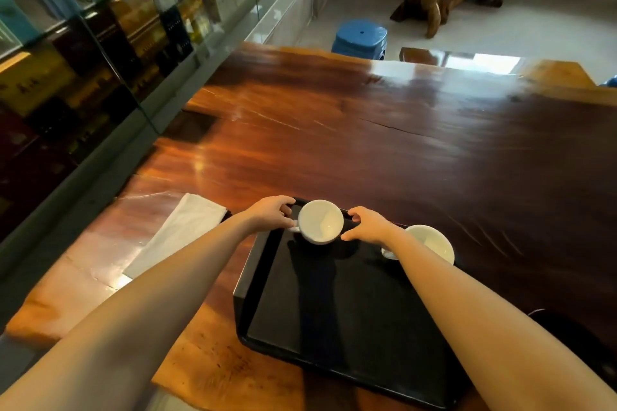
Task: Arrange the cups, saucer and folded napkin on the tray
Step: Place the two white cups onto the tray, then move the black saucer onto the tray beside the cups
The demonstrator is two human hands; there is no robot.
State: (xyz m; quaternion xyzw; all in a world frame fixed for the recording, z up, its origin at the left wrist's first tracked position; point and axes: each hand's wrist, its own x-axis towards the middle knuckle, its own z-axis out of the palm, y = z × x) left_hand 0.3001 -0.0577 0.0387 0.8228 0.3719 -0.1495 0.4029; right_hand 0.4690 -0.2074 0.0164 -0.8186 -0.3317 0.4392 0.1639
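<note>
Together, left hand (272, 212) and right hand (367, 225) hold one cup (320, 222) at tray (334, 310) corner.

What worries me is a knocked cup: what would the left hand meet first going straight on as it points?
The white cup between the hands: the left hand points at its handle side, perhaps touching; depth is unclear.

Your tabletop (367, 143) is a glossy reddish-brown wooden slab with a crack across it; a black tray (334, 327) sits near you; a white folded napkin (180, 230) lies just left of it; a white cup (434, 242) stands at the tray's far right corner, whether on tray or wood is unclear.
</note>
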